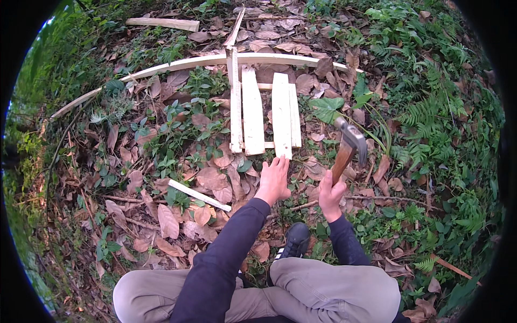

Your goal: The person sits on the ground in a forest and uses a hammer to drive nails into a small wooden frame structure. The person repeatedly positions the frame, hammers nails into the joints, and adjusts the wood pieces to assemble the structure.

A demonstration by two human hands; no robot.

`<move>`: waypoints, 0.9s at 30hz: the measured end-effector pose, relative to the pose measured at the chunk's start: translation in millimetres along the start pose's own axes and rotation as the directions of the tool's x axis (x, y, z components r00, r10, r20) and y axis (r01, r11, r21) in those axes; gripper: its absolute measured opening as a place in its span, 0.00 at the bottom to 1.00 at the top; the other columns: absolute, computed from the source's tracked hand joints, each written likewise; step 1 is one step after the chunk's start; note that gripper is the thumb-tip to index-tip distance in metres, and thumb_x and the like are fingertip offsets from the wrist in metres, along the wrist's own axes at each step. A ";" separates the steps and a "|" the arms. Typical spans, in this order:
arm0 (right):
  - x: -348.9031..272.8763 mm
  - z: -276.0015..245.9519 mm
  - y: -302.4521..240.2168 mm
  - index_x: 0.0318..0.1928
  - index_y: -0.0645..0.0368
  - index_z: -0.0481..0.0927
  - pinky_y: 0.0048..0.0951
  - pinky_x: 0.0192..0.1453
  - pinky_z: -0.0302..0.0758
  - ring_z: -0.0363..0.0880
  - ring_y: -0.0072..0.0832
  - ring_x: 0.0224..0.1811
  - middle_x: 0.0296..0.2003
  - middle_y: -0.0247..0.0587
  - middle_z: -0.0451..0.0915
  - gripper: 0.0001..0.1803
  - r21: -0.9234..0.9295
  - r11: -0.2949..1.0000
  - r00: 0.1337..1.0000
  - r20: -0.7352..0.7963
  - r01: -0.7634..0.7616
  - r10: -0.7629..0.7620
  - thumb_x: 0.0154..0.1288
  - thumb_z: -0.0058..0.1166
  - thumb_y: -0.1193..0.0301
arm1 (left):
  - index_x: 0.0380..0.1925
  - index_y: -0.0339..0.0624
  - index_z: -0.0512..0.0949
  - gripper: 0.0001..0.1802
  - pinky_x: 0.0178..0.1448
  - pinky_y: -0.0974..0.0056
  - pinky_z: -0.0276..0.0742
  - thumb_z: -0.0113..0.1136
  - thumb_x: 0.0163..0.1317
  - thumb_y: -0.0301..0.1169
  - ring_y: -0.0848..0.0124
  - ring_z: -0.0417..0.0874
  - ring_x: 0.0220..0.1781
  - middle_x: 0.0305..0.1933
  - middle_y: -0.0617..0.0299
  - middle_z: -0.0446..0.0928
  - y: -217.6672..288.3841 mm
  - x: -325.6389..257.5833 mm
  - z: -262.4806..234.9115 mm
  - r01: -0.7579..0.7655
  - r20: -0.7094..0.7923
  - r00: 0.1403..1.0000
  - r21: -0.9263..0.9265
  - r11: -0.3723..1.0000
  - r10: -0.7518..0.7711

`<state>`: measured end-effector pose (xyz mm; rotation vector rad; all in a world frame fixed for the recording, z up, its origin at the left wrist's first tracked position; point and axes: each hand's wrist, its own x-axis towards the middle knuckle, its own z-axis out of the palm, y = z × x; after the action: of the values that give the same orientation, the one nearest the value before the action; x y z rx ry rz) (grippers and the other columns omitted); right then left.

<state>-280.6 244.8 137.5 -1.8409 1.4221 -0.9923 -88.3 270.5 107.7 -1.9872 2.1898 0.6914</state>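
Observation:
My right hand (332,195) is wrapped around the wooden handle of a claw hammer (353,141), its metal head raised to the right of the boards. Fingers stretched out, my left hand (274,178) touches the near end of a pale wooden board (281,110). That board lies beside a narrower strip (294,116) on its right. Another wide board (252,113) lies to the left across a gap, next to an upright-edged rail (235,107). Short crosspieces show under the boards at both ends. Whether a nail is under my left fingertips cannot be made out.
Beyond the boards a long, thin wooden strip (188,63) crosses the ground. A short stick of wood (199,195) lies left of my left hand, and a loose plank (163,23) at the far left. Dry leaves, ferns (431,116) and low plants surround everything.

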 end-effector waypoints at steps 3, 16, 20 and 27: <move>-13.4 8.2 35.6 0.46 0.67 0.80 0.46 0.30 0.78 0.86 0.50 0.26 0.21 0.57 0.79 0.17 -0.246 0.969 0.950 0.297 -0.020 0.095 0.75 0.55 0.62 | 0.74 0.34 0.59 0.59 0.70 0.46 0.71 0.69 0.42 0.50 0.60 0.65 0.76 0.78 0.51 0.62 3.4 6.8 -6.4 -0.009 0.007 1.000 0.012 1.000 0.009; 14.8 11.2 26.5 0.43 0.69 0.80 0.59 0.38 0.76 0.82 0.65 0.36 0.30 0.67 0.82 0.23 -0.366 0.923 0.904 0.343 -0.120 0.254 0.75 0.53 0.56 | 0.75 0.34 0.58 0.60 0.70 0.46 0.68 0.67 0.43 0.52 0.62 0.68 0.73 0.77 0.52 0.63 6.8 7.0 -10.2 0.025 0.048 0.998 0.088 0.996 -0.029; 33.4 -14.6 -34.9 0.38 0.66 0.78 0.37 0.24 0.71 0.79 0.31 0.18 0.16 0.47 0.74 0.16 -0.121 0.991 0.982 0.172 -0.054 0.074 0.78 0.54 0.63 | 0.75 0.32 0.57 0.60 0.62 0.51 0.74 0.66 0.44 0.51 0.57 0.81 0.62 0.78 0.48 0.62 -2.7 -4.5 4.0 0.041 0.076 0.996 -0.048 0.998 -0.037; 0.6 8.0 23.3 0.44 0.65 0.79 0.53 0.33 0.77 0.83 0.62 0.31 0.23 0.61 0.81 0.16 -0.447 0.894 0.892 0.385 -0.043 0.235 0.75 0.56 0.62 | 0.68 0.29 0.61 0.50 0.48 0.50 0.85 0.66 0.45 0.43 0.50 0.89 0.45 0.63 0.38 0.75 -7.2 15.1 -7.7 0.013 0.023 1.000 -0.194 0.981 -0.009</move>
<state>-285.9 238.6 114.2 -2.0567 1.5409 -0.1675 -81.8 253.3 107.0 -2.0672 2.1720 0.9548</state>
